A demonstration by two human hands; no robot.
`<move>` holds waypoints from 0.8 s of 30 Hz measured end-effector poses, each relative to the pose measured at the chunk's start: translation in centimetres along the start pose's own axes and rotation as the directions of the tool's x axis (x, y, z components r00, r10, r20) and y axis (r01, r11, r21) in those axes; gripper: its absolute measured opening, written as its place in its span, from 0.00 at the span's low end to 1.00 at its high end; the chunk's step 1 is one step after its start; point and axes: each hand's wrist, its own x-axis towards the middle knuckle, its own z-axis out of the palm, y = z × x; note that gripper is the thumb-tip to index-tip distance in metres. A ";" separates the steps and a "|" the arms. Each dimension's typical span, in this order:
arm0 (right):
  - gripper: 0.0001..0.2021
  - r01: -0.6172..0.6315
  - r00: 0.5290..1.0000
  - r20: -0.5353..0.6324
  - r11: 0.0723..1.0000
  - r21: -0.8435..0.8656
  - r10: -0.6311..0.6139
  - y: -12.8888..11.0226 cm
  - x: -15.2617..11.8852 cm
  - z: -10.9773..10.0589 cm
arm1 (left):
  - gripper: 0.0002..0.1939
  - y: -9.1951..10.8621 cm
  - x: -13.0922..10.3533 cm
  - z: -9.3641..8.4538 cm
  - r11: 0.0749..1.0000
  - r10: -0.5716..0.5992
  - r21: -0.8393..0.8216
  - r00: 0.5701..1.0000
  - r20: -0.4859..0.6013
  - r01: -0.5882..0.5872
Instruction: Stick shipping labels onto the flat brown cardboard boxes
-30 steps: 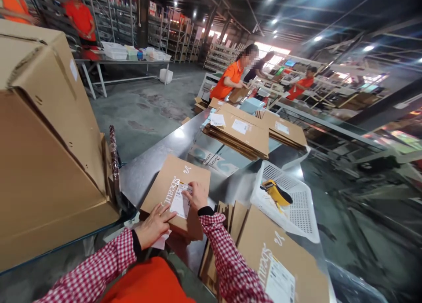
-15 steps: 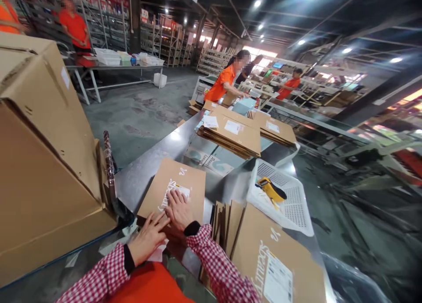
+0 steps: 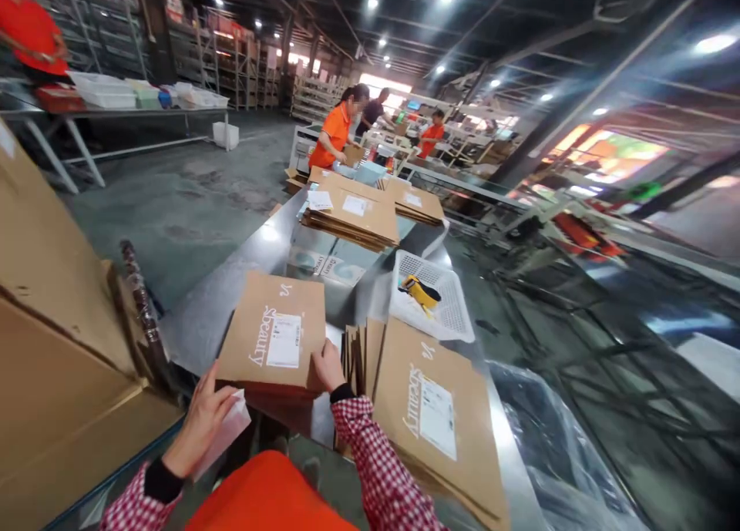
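Observation:
In front of me on the metal table lies a flat brown cardboard box (image 3: 243,346) with white "sbeauty" lettering and a white shipping label (image 3: 284,341). My right hand (image 3: 329,368) is closed on its right edge, thumb on top. My left hand (image 3: 200,419) is by the box's near left corner, fingers bent round a thin whitish paper sheet (image 3: 231,427) that hangs below the palm. Whether those fingers also touch the box I cannot tell. To the right leans a stack of similar labelled flat boxes (image 3: 398,404).
A white basket (image 3: 462,311) holds a yellow-and-black tool (image 3: 421,292). Farther along the table (image 3: 211,288) flat cardboard (image 3: 370,226) is piled on printed cartons (image 3: 304,265). A large carton (image 3: 52,300) stands close on my left. Coworkers in orange stand beyond.
My right hand has moved from the label to the box's right edge, uncovering the label. My left hand has drawn back left with the paper. The camera view has turned right.

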 end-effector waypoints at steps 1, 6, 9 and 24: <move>0.19 -0.015 0.999 -0.031 0.999 0.037 0.016 -0.1 -0.4 0.3 | 0.21 0.1 -0.1 0.1 1.000 -0.020 -0.020 1.000 -0.005 0.019; 0.25 -0.043 0.987 -0.137 0.966 0.257 0.081 1.9 -1.6 -3.4 | 0.23 2.0 -0.2 -1.1 0.978 -0.030 -0.196 0.984 0.173 0.065; 0.26 -0.053 0.980 -0.160 0.928 0.369 0.120 4.9 -3.2 -7.7 | 0.20 4.3 -0.1 -2.5 0.946 0.063 -0.322 0.943 0.326 0.048; 0.16 -0.104 0.988 -0.094 0.975 0.199 0.125 0.9 -1.6 -1.4 | 0.26 2.6 2.0 -4.3 0.954 -0.072 -0.271 0.977 0.201 0.126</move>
